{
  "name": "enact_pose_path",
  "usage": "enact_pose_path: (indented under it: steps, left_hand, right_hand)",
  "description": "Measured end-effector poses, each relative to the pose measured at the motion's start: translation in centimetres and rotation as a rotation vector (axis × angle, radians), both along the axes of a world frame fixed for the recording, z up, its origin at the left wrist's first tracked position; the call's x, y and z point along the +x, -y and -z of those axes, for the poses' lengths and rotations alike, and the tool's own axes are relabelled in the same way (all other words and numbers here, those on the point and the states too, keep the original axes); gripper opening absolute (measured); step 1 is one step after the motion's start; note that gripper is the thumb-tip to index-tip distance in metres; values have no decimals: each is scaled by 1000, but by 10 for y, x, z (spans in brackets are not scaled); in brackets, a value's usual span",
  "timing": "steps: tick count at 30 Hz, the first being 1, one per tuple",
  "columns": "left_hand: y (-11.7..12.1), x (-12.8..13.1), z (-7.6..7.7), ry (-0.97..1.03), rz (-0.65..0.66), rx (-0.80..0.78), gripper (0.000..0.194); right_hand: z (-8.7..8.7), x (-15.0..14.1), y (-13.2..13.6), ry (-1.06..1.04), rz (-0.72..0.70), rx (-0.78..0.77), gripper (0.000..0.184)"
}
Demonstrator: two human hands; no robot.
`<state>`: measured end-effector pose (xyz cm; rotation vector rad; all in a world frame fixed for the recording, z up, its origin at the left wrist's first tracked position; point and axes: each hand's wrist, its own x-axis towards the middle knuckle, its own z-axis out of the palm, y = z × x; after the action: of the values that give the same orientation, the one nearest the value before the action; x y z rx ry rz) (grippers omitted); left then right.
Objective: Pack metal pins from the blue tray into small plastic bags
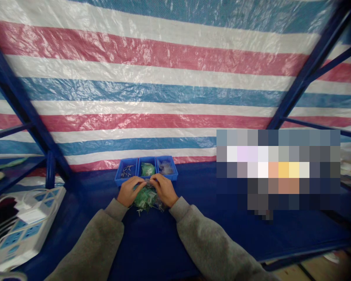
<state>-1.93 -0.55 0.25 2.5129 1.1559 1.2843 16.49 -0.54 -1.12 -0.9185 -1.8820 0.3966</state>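
My left hand (131,190) and my right hand (165,189) meet over a pile, their thumbs and fingertips pinched together. Between them is a small clear plastic bag (148,182), mostly hidden by the fingers. Under my hands lies a heap of green and clear small packets (145,198), with a few thin metal pins (139,212) at its near edge. Just beyond my hands, a blue three-part bin (118,182) holds loose metal pins (126,171) at left, green pieces (148,169) in the middle and clear plastic bags (165,168) at right.
A dark blue table (152,249) carries everything. At left lies a white power strip (26,234) with plugs and cables. Blue metal frame bars (307,74) rise on both sides before a striped tarp (163,86). A pixelated patch covers the right side.
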Motion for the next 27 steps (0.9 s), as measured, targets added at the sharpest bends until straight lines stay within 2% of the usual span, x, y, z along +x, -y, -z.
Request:
enact_pose_path:
  steps: [4, 8, 17, 22, 27]
  left_hand:
    - [3, 3, -3, 122, -45, -100, 19]
    - [3, 5, -4, 185, -22, -188, 18]
    - [0, 3, -4, 132, -6, -239, 18]
    - [0, 4, -4, 132, -29, -245, 18]
    - [-1, 5, -1, 151, 31, -339, 23]
  right_hand:
    - [1, -2, -1, -111, -30, -67, 16]
    - [0, -2, -2, -92, -25, -41, 15]
    - [3, 1, -6, 29, -29, 15, 13]
    - [1, 1, -3, 9, -5, 53, 14]
    - [0, 0, -1, -63, 1, 44, 15]
